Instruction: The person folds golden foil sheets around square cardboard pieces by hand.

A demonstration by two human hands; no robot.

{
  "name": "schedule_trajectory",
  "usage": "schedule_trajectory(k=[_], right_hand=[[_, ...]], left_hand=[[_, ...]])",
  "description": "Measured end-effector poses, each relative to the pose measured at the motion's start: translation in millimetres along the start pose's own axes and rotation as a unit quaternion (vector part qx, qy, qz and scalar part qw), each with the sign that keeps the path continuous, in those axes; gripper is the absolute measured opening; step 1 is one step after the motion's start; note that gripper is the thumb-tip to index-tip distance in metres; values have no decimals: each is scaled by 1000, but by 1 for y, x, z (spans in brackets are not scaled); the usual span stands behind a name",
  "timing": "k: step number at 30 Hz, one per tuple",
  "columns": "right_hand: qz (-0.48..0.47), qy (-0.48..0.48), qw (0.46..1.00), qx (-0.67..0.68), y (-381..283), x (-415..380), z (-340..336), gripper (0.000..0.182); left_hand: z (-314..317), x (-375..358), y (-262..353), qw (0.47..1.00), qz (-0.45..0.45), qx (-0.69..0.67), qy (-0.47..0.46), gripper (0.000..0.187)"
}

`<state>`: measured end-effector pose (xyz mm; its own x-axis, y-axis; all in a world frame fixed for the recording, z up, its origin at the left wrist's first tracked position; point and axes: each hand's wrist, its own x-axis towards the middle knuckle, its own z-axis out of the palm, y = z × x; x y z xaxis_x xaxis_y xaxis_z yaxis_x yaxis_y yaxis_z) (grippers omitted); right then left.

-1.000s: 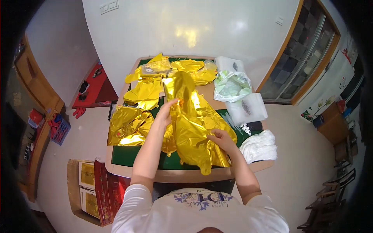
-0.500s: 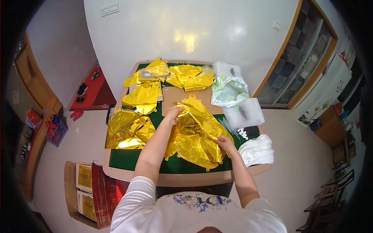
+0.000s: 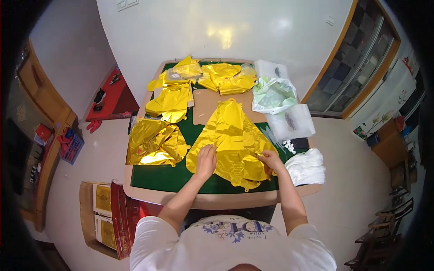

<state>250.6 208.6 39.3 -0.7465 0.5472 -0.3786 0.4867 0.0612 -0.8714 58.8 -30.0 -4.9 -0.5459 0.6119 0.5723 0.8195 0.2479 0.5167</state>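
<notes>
A gold foil balloon (image 3: 233, 144), uninflated, lies spread in front of me, its narrow end pointing away and its wide end near the table's front. My left hand (image 3: 206, 161) rests on the left part of the foil, fingers stretched out over it. At the right side, my right hand (image 3: 271, 161) pinches a folded edge of the same balloon between thumb and fingers. A second crumpled gold foil balloon (image 3: 156, 142) lies to the left of my left hand. Small white pieces (image 3: 288, 146) sit beyond my right hand.
More gold foil (image 3: 228, 77) lies along the back of the green-topped table (image 3: 153, 178), partly over a cardboard sheet (image 3: 203, 108). To the right are a plastic bag (image 3: 274, 95), clear packets (image 3: 291, 122) and a white thread bundle (image 3: 306, 167). An open carton (image 3: 88, 217) stands on the floor.
My left hand has come down from the foil's upper left edge and now lies on the balloon. The foil is flatter and spread wider. My right hand has moved slightly up and right.
</notes>
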Motion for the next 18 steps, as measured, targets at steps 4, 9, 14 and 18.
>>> schedule_trajectory(k=[4, 9, 14, 18], right_hand=[[-15, -2, 1000, -15, 8, 4, -2, 13], [-23, -3, 999, -25, 11, 7, -4, 13], [-1, -23, 999, -43, -2, 0, -6, 13], [-171, 174, 941, -233, -8, 1, 2, 22]], left_hand=[[-3, -6, 6, 1000, 6, 4, 11, 28], [0, -8, 2, 1000, 22, 13, -10, 20], [-4, -4, 8, 999, 35, 11, 19, 16], [-3, -4, 7, 1000, 27, 12, 8, 16]])
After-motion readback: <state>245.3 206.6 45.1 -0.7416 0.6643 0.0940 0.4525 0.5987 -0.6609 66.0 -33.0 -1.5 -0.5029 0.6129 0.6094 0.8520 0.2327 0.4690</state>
